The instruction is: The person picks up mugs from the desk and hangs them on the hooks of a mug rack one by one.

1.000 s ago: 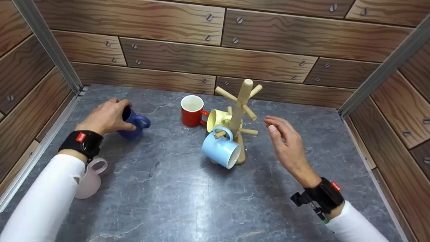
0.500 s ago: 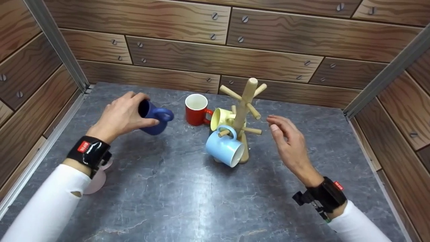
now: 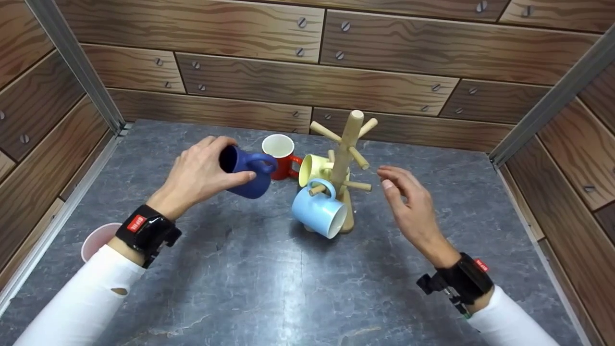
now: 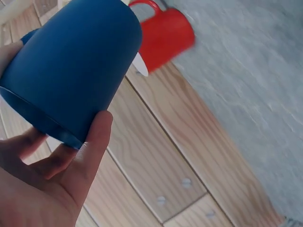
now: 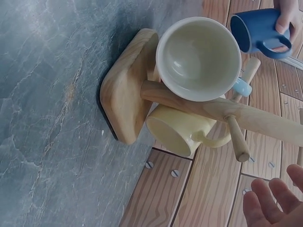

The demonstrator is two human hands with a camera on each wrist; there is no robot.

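Shifted toward three o'clock, the dark-blue cylindrical mug (image 3: 255, 185), gripped by the left hand (image 3: 199, 172), hangs at nine o'clock of the pale wooden mug tree (image 3: 343, 161), part-hiding a red cylindrical mug (image 3: 284, 168); the right hand (image 3: 412, 209), fingers relaxed, is at four.

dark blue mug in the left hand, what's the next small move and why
I'd probably bring the dark blue mug closer to the wooden rack with the left hand, handle first: the handle already points toward the rack, the upper pegs are bare, and the light blue mug hangs from a lower peg by its handle.
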